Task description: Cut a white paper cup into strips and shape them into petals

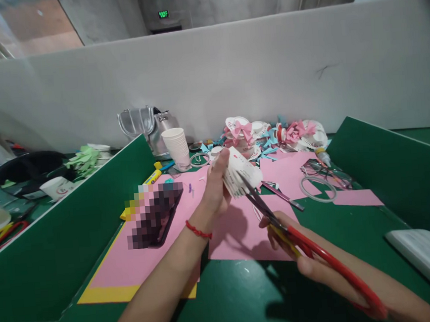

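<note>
My left hand [216, 188], with a red cord bracelet at its wrist, is closed around a white paper cup [246, 168] and holds it tilted above the pink paper. The cup's wall is slit into several strips. In my right hand [320, 269] are scissors [265, 207] with red and yellow handles. Their blades are against the cup's cut edge, the tips among the strips. Pink sheets [229, 244] lie on the green table [244, 297] under both hands.
To the left are a dark phone [170, 216], partly blurred out, and a glue stick [152, 177]. Stacked paper cups [176, 146] stand behind, beside a silver bag [141, 124]. Paper bows [243, 133] are piled at the back. A tape ring [302, 190] and a white object [423, 251] lie right, between green dividers [394, 171].
</note>
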A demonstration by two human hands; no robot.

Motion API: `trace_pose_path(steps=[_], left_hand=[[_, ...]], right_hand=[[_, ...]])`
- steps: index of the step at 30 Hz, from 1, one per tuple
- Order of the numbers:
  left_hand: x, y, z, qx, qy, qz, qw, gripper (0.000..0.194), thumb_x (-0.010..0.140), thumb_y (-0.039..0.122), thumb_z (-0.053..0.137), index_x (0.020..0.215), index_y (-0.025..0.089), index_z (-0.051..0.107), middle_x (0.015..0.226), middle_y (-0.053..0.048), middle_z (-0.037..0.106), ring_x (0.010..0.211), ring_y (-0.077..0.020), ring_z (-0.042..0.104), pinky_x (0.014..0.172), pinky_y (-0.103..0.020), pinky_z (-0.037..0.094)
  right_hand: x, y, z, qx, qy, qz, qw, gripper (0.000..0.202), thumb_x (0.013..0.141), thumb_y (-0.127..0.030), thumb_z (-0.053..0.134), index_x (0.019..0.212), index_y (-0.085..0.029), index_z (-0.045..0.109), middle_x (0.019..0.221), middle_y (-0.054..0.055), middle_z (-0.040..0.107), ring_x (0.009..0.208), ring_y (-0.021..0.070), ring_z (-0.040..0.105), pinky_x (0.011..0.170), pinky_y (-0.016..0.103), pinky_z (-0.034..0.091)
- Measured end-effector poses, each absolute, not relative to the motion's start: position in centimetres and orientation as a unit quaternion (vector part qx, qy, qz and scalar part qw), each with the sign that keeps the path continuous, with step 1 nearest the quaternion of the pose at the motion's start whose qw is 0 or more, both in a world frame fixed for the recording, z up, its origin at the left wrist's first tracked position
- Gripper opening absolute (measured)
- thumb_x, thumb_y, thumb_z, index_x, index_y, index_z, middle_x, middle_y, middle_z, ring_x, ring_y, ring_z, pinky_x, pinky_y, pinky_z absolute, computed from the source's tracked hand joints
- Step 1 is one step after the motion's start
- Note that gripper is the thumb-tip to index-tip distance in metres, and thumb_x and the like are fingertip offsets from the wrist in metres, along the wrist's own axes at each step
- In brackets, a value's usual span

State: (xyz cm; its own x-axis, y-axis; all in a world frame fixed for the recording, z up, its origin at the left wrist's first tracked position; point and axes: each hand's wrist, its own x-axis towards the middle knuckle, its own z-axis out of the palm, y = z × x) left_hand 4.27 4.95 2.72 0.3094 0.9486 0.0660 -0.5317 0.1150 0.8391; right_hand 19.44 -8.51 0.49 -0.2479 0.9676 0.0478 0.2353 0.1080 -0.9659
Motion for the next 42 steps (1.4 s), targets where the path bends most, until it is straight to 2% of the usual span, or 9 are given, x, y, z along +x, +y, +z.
trace_pose_path(steps=[3, 9, 11, 14, 18, 27, 31, 37, 42], left_hand=[[3.4, 5.5, 3.2, 0.418, 0.267, 0.554, 0.669, 0.051, 0.063, 0.054, 0.076, 0.092, 0.016, 0.060, 0.084, -0.006, 0.069, 0.081, -0.0215, 0.066, 0.072, -0.033, 0.051], [2.8, 5.5, 2.7, 0.425, 0.280, 0.582, 0.635, 0.041, 0.072, 0.051, 0.072, 0.089, 0.017, 0.057, 0.070, 0.002, 0.056, 0.066, -0.0119, 0.056, 0.066, -0.025, 0.044], [2.8, 5.1, 2.6, 0.443, 0.273, 0.583, 0.624, 0.039, 0.072, 0.050, 0.073, 0.086, 0.017, 0.057, 0.068, 0.004, 0.054, 0.062, -0.0093, 0.052, 0.061, -0.022, 0.042], [2.7, 4.7, 2.6, 0.470, 0.255, 0.572, 0.622, 0.037, 0.069, 0.047, 0.075, 0.083, 0.018, 0.057, 0.066, 0.005, 0.052, 0.057, -0.0076, 0.047, 0.056, -0.020, 0.039], [2.8, 4.7, 2.3, 0.475, 0.232, 0.556, 0.641, 0.032, 0.067, 0.041, 0.076, 0.083, 0.019, 0.059, 0.069, 0.004, 0.056, 0.061, -0.0092, 0.053, 0.058, -0.021, 0.042], [2.4, 5.1, 2.2, 0.453, 0.193, 0.555, 0.670, 0.027, 0.068, 0.037, 0.073, 0.084, 0.021, 0.058, 0.080, 0.001, 0.067, 0.074, -0.0179, 0.068, 0.068, -0.030, 0.052], [2.6, 4.8, 2.0, 0.460, 0.196, 0.542, 0.675, 0.025, 0.068, 0.035, 0.073, 0.082, 0.020, 0.057, 0.083, 0.000, 0.068, 0.078, -0.0185, 0.068, 0.070, -0.030, 0.052], [2.9, 4.1, 2.0, 0.443, 0.209, 0.501, 0.714, 0.036, 0.062, 0.028, 0.079, 0.087, 0.022, 0.053, 0.081, 0.003, 0.066, 0.069, -0.0148, 0.066, 0.061, -0.026, 0.051], [2.5, 4.2, 2.4, 0.413, 0.205, 0.517, 0.721, 0.030, 0.063, 0.020, 0.074, 0.083, 0.021, 0.051, 0.090, 0.002, 0.068, 0.079, -0.0161, 0.068, 0.069, -0.028, 0.053]], right_hand=[[20.4, -8.1, -0.4, -0.496, -0.650, 0.445, 0.367, 0.071, 0.070, -0.083, 0.052, 0.115, -0.028, 0.056, 0.084, 0.004, 0.059, 0.070, 0.0232, 0.054, 0.060, 0.032, 0.041], [20.4, -5.4, -3.1, -0.470, -0.625, 0.497, 0.376, 0.072, 0.061, -0.086, 0.056, 0.101, -0.027, 0.058, 0.059, -0.002, 0.051, 0.047, 0.0164, 0.044, 0.043, 0.028, 0.035], [20.0, -5.4, -2.7, -0.465, -0.613, 0.501, 0.396, 0.070, 0.066, -0.086, 0.050, 0.100, -0.026, 0.059, 0.059, -0.001, 0.051, 0.048, 0.0174, 0.046, 0.045, 0.029, 0.038], [19.7, -6.4, -0.9, -0.465, -0.621, 0.487, 0.400, 0.059, 0.080, -0.075, 0.047, 0.108, -0.025, 0.060, 0.075, 0.005, 0.058, 0.063, 0.0232, 0.056, 0.056, 0.033, 0.046], [19.5, -7.6, 0.1, -0.453, -0.613, 0.499, 0.412, 0.057, 0.084, -0.073, 0.045, 0.110, -0.024, 0.060, 0.083, 0.007, 0.060, 0.077, 0.0273, 0.060, 0.067, 0.036, 0.050], [18.9, -8.3, -0.9, -0.433, -0.553, 0.577, 0.418, 0.058, 0.077, -0.076, 0.054, 0.110, -0.030, 0.059, 0.076, 0.000, 0.048, 0.083, 0.0235, 0.052, 0.068, 0.031, 0.044], [18.9, -8.3, -0.9, -0.425, -0.552, 0.580, 0.422, 0.058, 0.078, -0.075, 0.054, 0.114, -0.030, 0.057, 0.077, -0.001, 0.046, 0.071, 0.0194, 0.048, 0.065, 0.030, 0.042], [19.2, -8.0, -1.0, -0.426, -0.602, 0.547, 0.396, 0.056, 0.081, -0.075, 0.049, 0.110, -0.028, 0.053, 0.076, 0.000, 0.044, 0.062, 0.0176, 0.041, 0.059, 0.030, 0.037], [19.2, -7.7, -0.8, -0.415, -0.632, 0.535, 0.377, 0.066, 0.077, -0.082, 0.041, 0.107, -0.024, 0.050, 0.073, 0.000, 0.044, 0.060, 0.0178, 0.037, 0.056, 0.030, 0.033]])
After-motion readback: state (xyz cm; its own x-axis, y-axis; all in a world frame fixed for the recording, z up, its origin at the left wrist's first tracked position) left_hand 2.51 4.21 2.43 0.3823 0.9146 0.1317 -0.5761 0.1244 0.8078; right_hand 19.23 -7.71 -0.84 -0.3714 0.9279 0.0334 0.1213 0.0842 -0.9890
